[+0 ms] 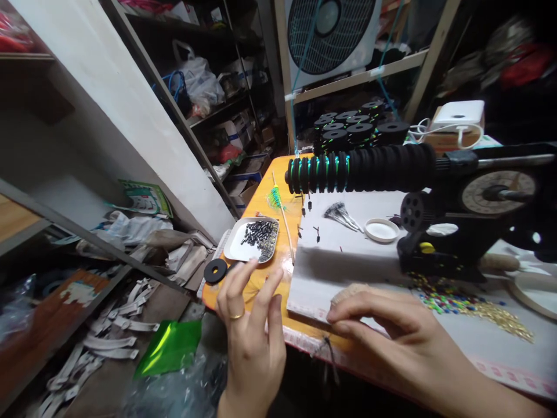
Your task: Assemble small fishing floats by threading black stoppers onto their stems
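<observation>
My left hand (255, 331), with a ring on one finger, is over the table's front left corner. Its fingers are spread and nothing shows in them. Just beyond the fingertips lies a white tray (235, 247) with small black tube-like pieces (256, 232) and finer metallic bits (267, 247). My right hand (387, 325) is over the front edge of the white covering, its thumb and forefinger pinched together and one fingertip wrapped in tan tape. Whatever is in the pinch is too small to name. Dark thin strands (326, 351) hang blurred below those fingertips; I cannot tell whether they are attached.
A black machine (470, 197) carries a row of black foam rings (369, 168) with green-blue line. Colored beads (452, 302) and gold pieces (509, 322) lie right of my right hand. A thin stick (285, 226), small round dish (382, 230) and black foam ring (215, 270) lie about.
</observation>
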Available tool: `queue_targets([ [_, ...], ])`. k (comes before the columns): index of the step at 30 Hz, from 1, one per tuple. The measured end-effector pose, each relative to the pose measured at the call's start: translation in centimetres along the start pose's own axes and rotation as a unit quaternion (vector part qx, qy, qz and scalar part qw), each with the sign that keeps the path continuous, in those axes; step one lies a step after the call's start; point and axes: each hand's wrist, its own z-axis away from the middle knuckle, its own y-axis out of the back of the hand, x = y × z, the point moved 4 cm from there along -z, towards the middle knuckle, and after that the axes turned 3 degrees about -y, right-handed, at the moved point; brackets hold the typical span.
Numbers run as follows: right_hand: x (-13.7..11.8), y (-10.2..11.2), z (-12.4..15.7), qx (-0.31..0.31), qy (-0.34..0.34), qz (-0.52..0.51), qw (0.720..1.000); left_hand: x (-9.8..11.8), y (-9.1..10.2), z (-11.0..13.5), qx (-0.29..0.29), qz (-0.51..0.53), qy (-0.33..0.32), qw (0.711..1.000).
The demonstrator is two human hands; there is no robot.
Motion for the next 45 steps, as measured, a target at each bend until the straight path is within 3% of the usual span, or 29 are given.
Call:
queue_targets([
  [1, 0.0, 0.0, 0.1, -0.003, 0.010, -0.002, 1.000, 0.3, -0.2, 0.3, -0.010, 0.088, 0.055, 0.995],
  [2, 0.0, 0.0, 0.2, -0.009, 0.019, -0.007, 1.000, 0.5, -0.8, 0.7, -0.043, 0.194, 0.133, 0.971],
  [3, -0.1, -0.1, 0.3, -0.017, 0.029, -0.013, 0.999, 0.7, -1.7, 1.2, -0.087, 0.305, 0.219, 0.923],
  [4, -0.1, -0.1, 0.4, -0.025, 0.038, -0.020, 0.999, 1.1, -2.6, 1.9, -0.129, 0.407, 0.293, 0.855],
  [6, -0.3, -0.1, 0.5, -0.039, 0.054, -0.033, 0.997, 2.0, -4.0, 2.9, -0.170, 0.551, 0.373, 0.727],
  [7, -0.5, 0.0, 0.5, -0.045, 0.060, -0.036, 0.997, 2.4, -4.4, 3.2, -0.174, 0.596, 0.384, 0.683],
  [9, -0.7, 0.0, 0.6, -0.053, 0.065, -0.040, 0.996, 2.9, -5.0, 3.6, -0.180, 0.651, 0.382, 0.631],
  [13, -1.0, -0.1, 0.8, -0.059, 0.073, -0.046, 0.995, 3.6, -5.7, 4.6, -0.213, 0.699, 0.369, 0.574],
  [16, -0.9, -0.2, 1.0, -0.058, 0.083, -0.059, 0.993, 3.7, -6.2, 5.4, -0.175, 0.716, 0.389, 0.553],
  [19, -0.1, 0.3, 1.2, 0.007, 0.045, -0.071, 0.996, 3.6, -6.4, 5.7, -0.090, 0.732, 0.407, 0.539],
  [22, 0.3, 0.7, 1.2, 0.039, 0.005, -0.079, 0.996, 3.4, -6.2, 5.5, -0.045, 0.705, 0.393, 0.588],
  [25, -0.3, 0.3, 1.1, -0.032, 0.035, -0.072, 0.996, 3.2, -5.6, 5.0, -0.007, 0.652, 0.376, 0.658],
  [27, -0.9, -0.1, 1.2, -0.072, 0.067, -0.057, 0.993, 3.3, -5.3, 4.8, 0.022, 0.634, 0.380, 0.673],
  [29, -1.2, -0.5, 1.3, -0.097, 0.091, -0.047, 0.990, 3.4, -5.3, 4.8, 0.052, 0.638, 0.400, 0.656],
  [34, -1.8, -1.0, 1.4, -0.153, 0.117, -0.031, 0.981, 3.6, -5.8, 5.3, 0.111, 0.691, 0.451, 0.554],
  [36, -2.0, -0.9, 1.4, -0.152, 0.119, -0.023, 0.981, 3.3, -5.9, 5.5, 0.130, 0.691, 0.466, 0.537],
  [38, -1.8, -0.6, 1.2, -0.112, 0.102, -0.014, 0.988, 3.1, -5.8, 5.6, 0.141, 0.675, 0.467, 0.553],
  [41, -0.7, -0.2, 1.0, -0.022, 0.024, 0.006, 0.999, 3.3, -5.7, 5.7, 0.110, 0.647, 0.448, 0.607],
  [45, 0.7, -0.6, 0.9, -0.007, -0.058, -0.007, 0.998, 4.0, -5.9, 6.4, 0.053, 0.592, 0.478, 0.647],
])
